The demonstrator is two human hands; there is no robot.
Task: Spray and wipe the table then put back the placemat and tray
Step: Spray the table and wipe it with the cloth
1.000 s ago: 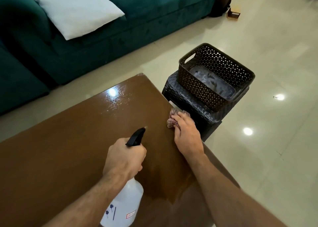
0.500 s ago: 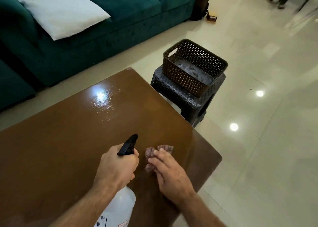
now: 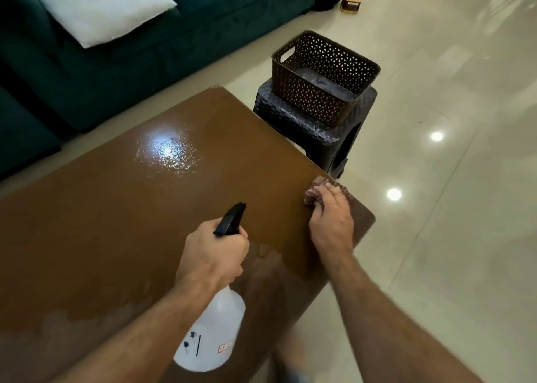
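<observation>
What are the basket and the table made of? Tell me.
Basket: likely moulded plastic, dark brown and matte, with regular punched holes imitating weave. Table: looks like wood or veneer, brown and glossy; it mirrors a ceiling light.

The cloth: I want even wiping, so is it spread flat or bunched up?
Bunched. The cloth shows as a crumpled wad under the right hand, at the table edge.

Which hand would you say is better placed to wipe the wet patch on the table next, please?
Probably the right hand: it already presses the cloth flat on the table at its right edge. The left hand grips the spray bottle.
</observation>
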